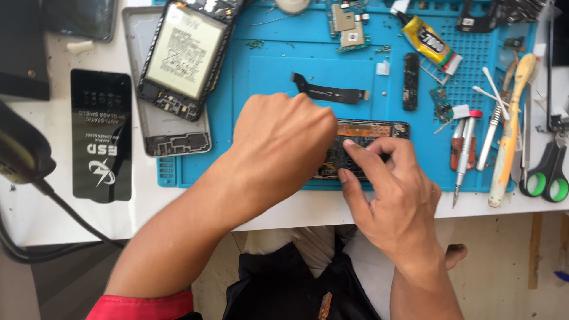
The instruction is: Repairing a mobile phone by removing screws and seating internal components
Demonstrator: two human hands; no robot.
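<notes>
**A:** Grip check: right hand [394, 198] is pinching the near edge of the opened phone board assembly [361, 148], thumb and forefinger pressing on it. Left hand [284, 148] is curling into a fist over the assembly's left half; can't tell what it's clenching, if anything, since the knuckles are hiding it.

**B:** Where's the assembly sitting?

**A:** On the blue repair mat [261, 77], near its front edge, close to the table [296, 213] lip.

**B:** Risks?

**A:** I'm seeing three. Pressing down that near the edge is inviting a slide off the mat. The left fist is blocking the view of the work, so a slip there is likely gouging the board. And the loose flex cable [329, 92] is lying just beyond the knuckles; a wrist sweep is probably dragging it.

**B:** Tools?

**A:** Screwdrivers [465, 151] and tweezers [495, 127] are lying just right of the right hand; an elbow shift is probably knocking them off. The glue tube [430, 41] is well apart.
</notes>
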